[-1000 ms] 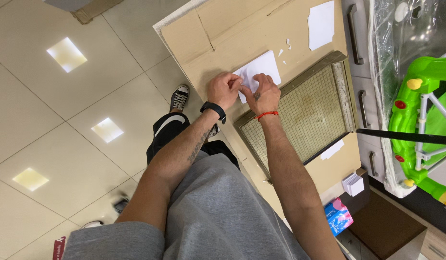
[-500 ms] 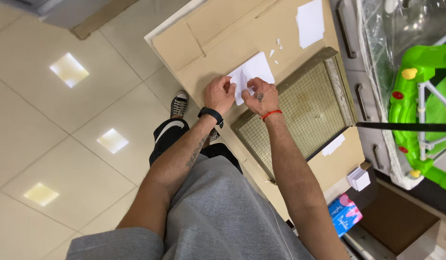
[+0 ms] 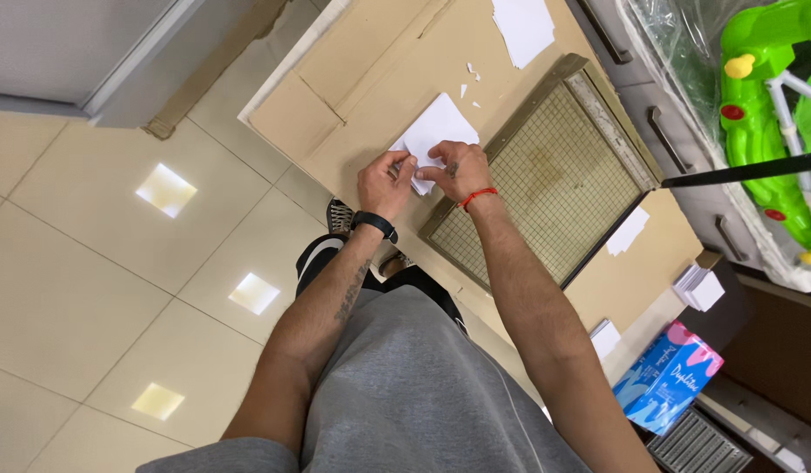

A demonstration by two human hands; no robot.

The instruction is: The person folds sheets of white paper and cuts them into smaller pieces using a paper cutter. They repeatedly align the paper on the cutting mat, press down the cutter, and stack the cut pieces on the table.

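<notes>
Here, both hands are working at one white sheet of paper [image 3: 439, 131] that is lying on the brown cardboard surface [image 3: 353, 96], just beside the near corner of a framed wire-mesh screen [image 3: 554, 184]. The left hand [image 3: 384, 182], wearing a black wristband, is pinching the sheet's near edge between thumb and fingers, and the right hand [image 3: 458, 171], wearing a red cord at the wrist, is closing its fingertips on the same edge right next to it, so the two hands are almost touching. A second stack of white paper [image 3: 524, 26] is lying farther up the cardboard, cut off by the top border, with a few tiny paper scraps [image 3: 469, 74] scattered between it and the held sheet. Another white slip [image 3: 629, 232] is resting on the cardboard beyond the screen, well apart from the hands. Lower right, a blue and pink box [image 3: 668, 377] is standing near a small pile of white cards [image 3: 701, 285]; its printing is too tilted to make out. A green plastic toy [image 3: 765, 114] under clear wrap is being cropped by the right border. The fold or crease under the fingers is hidden by the hands themselves.
</notes>
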